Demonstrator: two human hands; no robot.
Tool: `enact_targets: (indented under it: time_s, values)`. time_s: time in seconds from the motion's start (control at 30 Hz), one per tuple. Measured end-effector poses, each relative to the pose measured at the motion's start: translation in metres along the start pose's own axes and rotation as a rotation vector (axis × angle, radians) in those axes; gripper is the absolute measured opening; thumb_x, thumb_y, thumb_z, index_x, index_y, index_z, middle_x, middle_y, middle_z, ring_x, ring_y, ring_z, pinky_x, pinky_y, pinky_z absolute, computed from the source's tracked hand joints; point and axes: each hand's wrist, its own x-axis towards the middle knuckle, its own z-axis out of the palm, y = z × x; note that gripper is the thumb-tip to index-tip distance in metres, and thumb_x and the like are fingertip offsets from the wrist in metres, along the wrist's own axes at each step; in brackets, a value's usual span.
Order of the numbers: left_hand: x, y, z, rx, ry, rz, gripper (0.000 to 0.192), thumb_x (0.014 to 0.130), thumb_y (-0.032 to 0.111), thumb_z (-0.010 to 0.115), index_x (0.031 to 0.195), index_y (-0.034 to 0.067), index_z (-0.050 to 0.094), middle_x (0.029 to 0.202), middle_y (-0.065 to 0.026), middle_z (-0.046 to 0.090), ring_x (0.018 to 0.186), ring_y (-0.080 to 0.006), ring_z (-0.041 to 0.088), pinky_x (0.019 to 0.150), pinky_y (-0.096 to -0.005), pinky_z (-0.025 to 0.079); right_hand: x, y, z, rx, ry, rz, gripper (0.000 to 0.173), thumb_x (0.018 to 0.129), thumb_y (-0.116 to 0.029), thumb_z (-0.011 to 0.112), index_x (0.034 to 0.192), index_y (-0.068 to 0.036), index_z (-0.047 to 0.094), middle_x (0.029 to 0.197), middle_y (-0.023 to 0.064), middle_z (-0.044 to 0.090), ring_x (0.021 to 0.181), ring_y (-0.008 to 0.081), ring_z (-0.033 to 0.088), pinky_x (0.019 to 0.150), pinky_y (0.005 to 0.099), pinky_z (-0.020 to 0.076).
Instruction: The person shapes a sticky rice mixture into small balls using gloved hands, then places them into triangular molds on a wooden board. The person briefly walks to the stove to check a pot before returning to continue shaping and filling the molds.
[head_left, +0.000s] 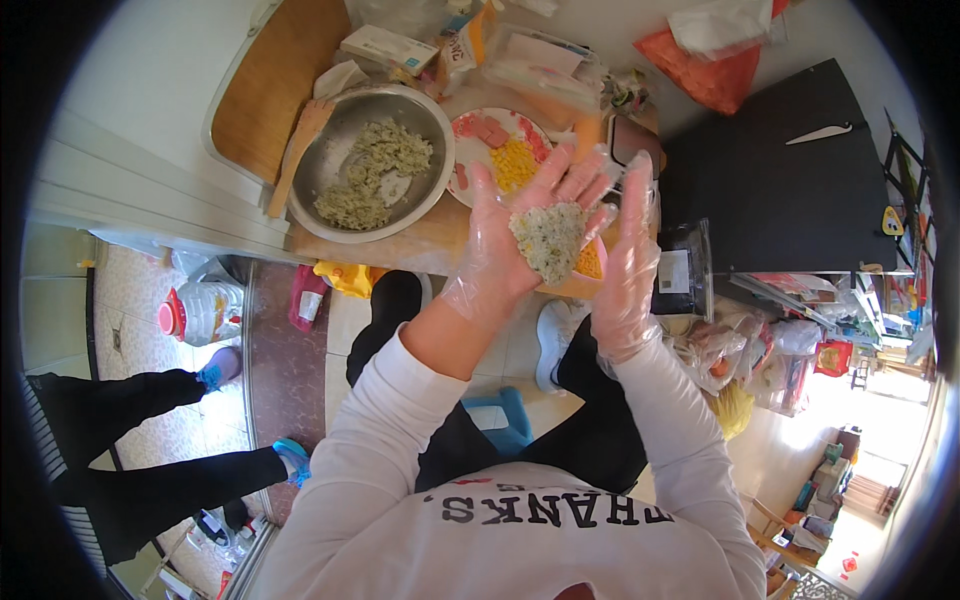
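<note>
On the upturned palm of my left hand (491, 251), in a clear disposable glove, rests a flattened, roughly triangular patty of rice (551, 238) with green and yellow bits. My right hand (631, 255), gloved the same way, is held flat and edge-on just right of the patty, with nothing in it. Beyond my left hand, a patterned plate (537, 124) carries yellow corn kernels (511, 165) and pink slices of processed meat (491, 132). A steel basin (444, 176) to the left contains greenish seasoned rice (356, 202). Partly hidden behind my hands is a pink-rimmed bowl of orange bits (589, 261).
A wooden spatula (298, 154) leans on the basin's left rim, near a wooden board (274, 82). Boxes and packets crowd the back of the wooden table (416, 251). A black cabinet (772, 180) stands right. Another person's legs (180, 465) are at left, near a plastic jug (206, 313).
</note>
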Motion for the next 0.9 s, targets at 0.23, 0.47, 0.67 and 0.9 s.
enact_targets:
  time_s: [0.23,0.47,0.67,0.9]
  values:
    - [0.002,-0.027,-0.032,1.231,-0.060,0.409,0.076,0.104,0.054,0.031,0.160,0.006,0.014,0.161,-0.0122,0.026,0.147,-0.0250,0.028,0.121,-0.0364,0.019,-0.008,0.031,0.008,1.236,0.286,0.735,0.061,0.106,-0.047,0.036,0.150,-0.006,0.038,0.151,0.0105,0.044,0.137,0.0276,0.042,0.117,0.0432,0.0288]
    - [0.009,-0.019,-0.013,0.078,0.310,-0.051,0.087,0.097,0.074,0.016,0.156,0.012,0.031,0.157,-0.0098,0.038,0.141,-0.0283,0.039,0.116,-0.0408,0.032,0.004,0.038,0.010,-0.058,-0.018,0.136,0.062,0.106,-0.040,0.030,0.153,0.000,0.033,0.157,0.0216,0.034,0.146,0.0411,0.030,0.119,0.0473,0.0206]
    - [0.004,-0.023,-0.022,-0.054,0.024,-0.006,0.082,0.100,0.069,0.019,0.157,0.010,0.029,0.159,-0.0116,0.035,0.145,-0.0304,0.034,0.120,-0.0446,0.025,0.009,0.013,0.013,-0.509,-0.014,-0.196,0.071,0.100,-0.045,0.043,0.151,0.003,0.034,0.160,0.0235,0.028,0.149,0.0430,0.021,0.118,0.0597,0.0074]
    - [0.003,-0.032,-0.018,0.023,0.025,0.026,0.083,0.101,0.067,0.019,0.157,0.007,0.024,0.161,-0.0135,0.031,0.146,-0.0326,0.032,0.120,-0.0485,0.026,0.011,0.019,0.017,-0.661,-0.105,-0.251,0.061,0.100,-0.036,0.041,0.150,-0.001,0.039,0.160,0.0202,0.030,0.151,0.0398,0.020,0.120,0.0585,0.0014]
